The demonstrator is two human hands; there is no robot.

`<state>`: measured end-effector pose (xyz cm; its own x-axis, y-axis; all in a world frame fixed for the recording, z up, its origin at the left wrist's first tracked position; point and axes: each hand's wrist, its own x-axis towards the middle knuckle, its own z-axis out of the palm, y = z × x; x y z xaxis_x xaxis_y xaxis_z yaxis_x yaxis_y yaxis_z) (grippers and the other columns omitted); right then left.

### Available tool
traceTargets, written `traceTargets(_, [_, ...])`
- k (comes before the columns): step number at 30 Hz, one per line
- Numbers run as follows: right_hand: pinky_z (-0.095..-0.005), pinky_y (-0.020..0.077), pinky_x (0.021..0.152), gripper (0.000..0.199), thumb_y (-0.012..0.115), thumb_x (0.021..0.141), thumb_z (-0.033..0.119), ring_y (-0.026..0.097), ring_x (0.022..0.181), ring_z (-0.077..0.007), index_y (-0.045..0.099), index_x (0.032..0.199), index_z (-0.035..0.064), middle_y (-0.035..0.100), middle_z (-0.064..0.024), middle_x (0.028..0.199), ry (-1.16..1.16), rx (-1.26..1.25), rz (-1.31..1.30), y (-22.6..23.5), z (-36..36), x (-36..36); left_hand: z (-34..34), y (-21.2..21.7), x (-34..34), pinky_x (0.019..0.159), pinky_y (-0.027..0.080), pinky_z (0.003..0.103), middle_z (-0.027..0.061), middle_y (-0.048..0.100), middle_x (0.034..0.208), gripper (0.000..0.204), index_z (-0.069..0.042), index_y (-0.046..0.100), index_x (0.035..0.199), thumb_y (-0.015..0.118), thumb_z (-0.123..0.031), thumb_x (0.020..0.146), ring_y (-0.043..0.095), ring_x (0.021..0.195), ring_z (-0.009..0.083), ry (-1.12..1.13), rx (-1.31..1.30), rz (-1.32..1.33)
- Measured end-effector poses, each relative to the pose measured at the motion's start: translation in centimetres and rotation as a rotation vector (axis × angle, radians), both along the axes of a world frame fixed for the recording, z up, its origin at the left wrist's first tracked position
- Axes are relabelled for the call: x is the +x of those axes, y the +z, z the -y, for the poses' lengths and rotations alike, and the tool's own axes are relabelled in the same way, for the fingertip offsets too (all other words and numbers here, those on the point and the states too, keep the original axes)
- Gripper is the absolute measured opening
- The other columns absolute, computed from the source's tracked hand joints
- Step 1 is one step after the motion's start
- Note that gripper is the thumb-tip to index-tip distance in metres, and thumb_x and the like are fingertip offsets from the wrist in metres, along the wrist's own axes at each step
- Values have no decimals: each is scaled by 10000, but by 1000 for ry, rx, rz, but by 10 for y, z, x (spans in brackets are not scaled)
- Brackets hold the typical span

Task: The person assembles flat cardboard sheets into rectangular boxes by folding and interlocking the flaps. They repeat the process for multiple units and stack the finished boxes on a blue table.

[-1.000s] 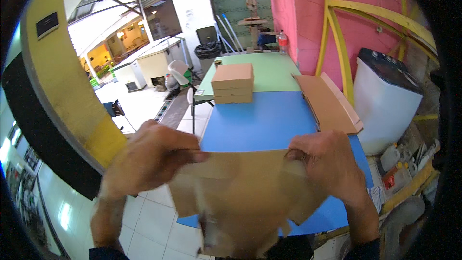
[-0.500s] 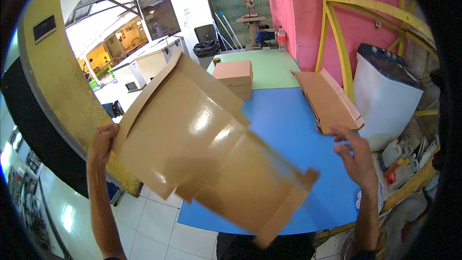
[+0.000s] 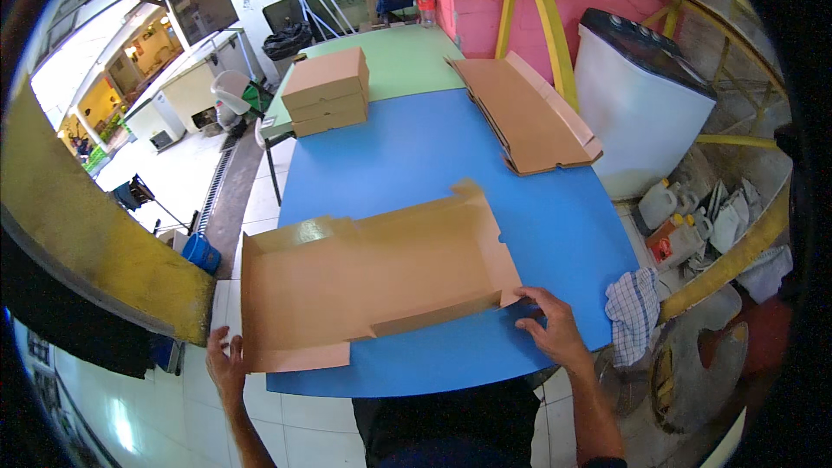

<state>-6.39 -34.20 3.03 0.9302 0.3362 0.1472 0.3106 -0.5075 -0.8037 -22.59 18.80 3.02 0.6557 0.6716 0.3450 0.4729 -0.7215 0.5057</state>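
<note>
A flat brown cardboard box blank (image 3: 364, 273) with creased edge flaps lies on the blue tabletop (image 3: 407, 156) in front of me. Its left part reaches past the table's left edge. My left hand (image 3: 227, 371) is beside the blank's lower left corner, fingers apart and gripping nothing. At the opposite end, my right hand (image 3: 559, 329) has its fingertips at the near right corner flap, with thumb and forefinger spread. Farther off, folded brown cardboard boxes (image 3: 325, 91) are stacked, and more flat cardboard blanks (image 3: 529, 113) lie at the table's right side.
A checked cloth (image 3: 633, 312) hangs at the right table edge. Beyond it stand a white washing machine (image 3: 641, 100) and several plastic jugs (image 3: 680, 234). A yellow pillar (image 3: 113, 225) rises on the left. A bottle (image 3: 425, 5) stands on the green far tabletop (image 3: 390, 56).
The cardboard blank, held up tilted by my left hand before, now lies on the table with its other face up. My left hand has let go; my right hand has come to the blank's corner.
</note>
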Motion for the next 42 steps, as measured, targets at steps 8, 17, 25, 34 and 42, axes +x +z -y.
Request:
traceTargets(8, [-383, 518, 842, 152, 698, 792, -17, 663, 900, -291, 692, 930, 48, 683, -86, 1037, 6, -33, 245, -13, -30, -17, 227, 32, 102, 964, 505, 415, 131, 661, 1203, 376, -102, 663, 1167, 748, -83, 801, 615, 1143, 313, -1056, -98, -43])
traceTargets(17, [-400, 567, 803, 268, 657, 758, -123, 667, 971, -326, 682, 983, 20, 634, -103, 1132, -240, 70, 78, -16, -28, -19, 262, 11, 111, 774, 545, 432, 122, 707, 963, 93, -57, 692, 950, 656, -118, 891, 680, 887, 329, -1165, -228, -181])
traceTargets(25, [-391, 575, 825, 606, 551, 790, -168, 637, 1078, -373, 492, 1363, 19, 468, -211, 1362, -183, 44, 316, -2, -41, -28, 302, 20, 137, 843, 534, 461, 161, 703, 1070, 208, -53, 699, 1096, 618, -85, 907, 672, 964, 381, -1151, -297, -201])
traceTargets(34, [-469, 500, 921, 708, 792, 821, 236, 608, 1073, -429, 428, 1368, -27, 598, -274, 1186, -454, 201, -161, -16, -39, -38, 340, 5, 180, 713, 526, 432, 176, 708, 830, 209, -28, 724, 1003, 594, -188, 964, 687, 775, 334, -1281, -561, -379])
traceTargets(42, [-398, 555, 677, 497, 779, 845, 188, 693, 827, -306, 548, 1237, -13, 675, -186, 989, -524, 360, 17, -22, -35, -37, 360, 24, 227, 638, 501, 320, 54, 690, 756, 330, 13, 719, 873, 666, -301, 956, 612, 709, 138, -1400, -513, -797])
